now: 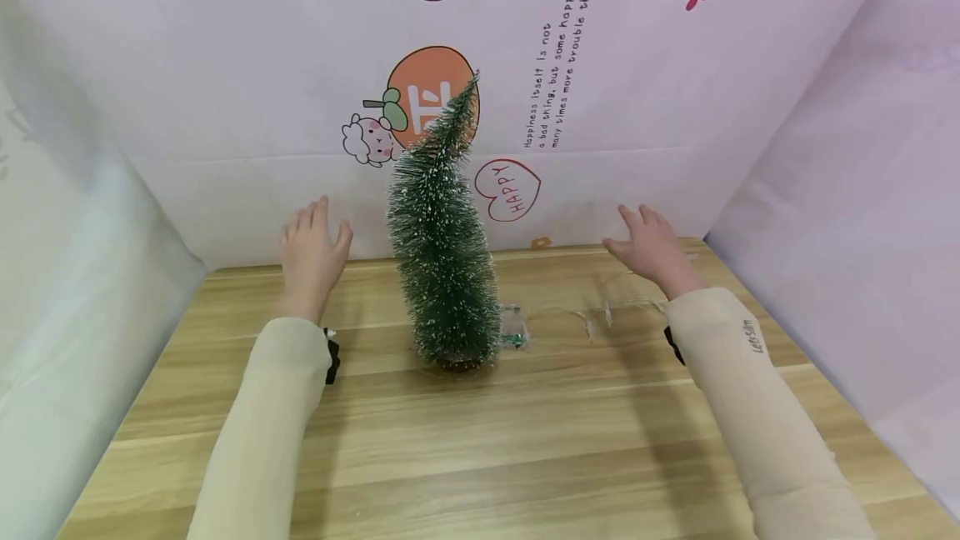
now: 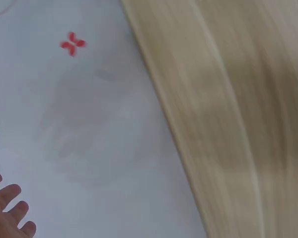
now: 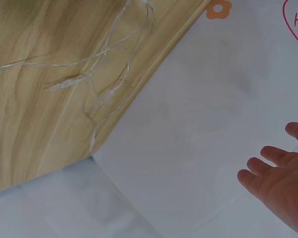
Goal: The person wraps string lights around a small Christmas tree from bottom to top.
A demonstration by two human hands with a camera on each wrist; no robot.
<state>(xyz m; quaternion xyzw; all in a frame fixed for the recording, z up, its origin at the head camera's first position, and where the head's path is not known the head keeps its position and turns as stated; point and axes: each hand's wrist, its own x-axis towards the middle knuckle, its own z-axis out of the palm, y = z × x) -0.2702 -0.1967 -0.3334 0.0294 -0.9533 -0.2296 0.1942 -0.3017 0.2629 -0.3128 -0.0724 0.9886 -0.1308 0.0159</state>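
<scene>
Left hand (image 1: 309, 252): fingers spread, holds nothing. Right hand (image 1: 647, 247): likewise spread, holds nothing. Green tree (image 1: 446, 257) stands on the table (image 1: 450, 457) between the 2 hands, apart from both. Long axis roughly upright, base down; upper part bends, tip pointing up and toward the right hand's side. Clear box (image 1: 514, 327) just beside the tree on that side, partly hidden; tree stands between it and the left hand. Thin wire (image 3: 67, 83) lies loosely beneath the right hand. Printed cloth (image 1: 262, 107) rises beyond both hands.
</scene>
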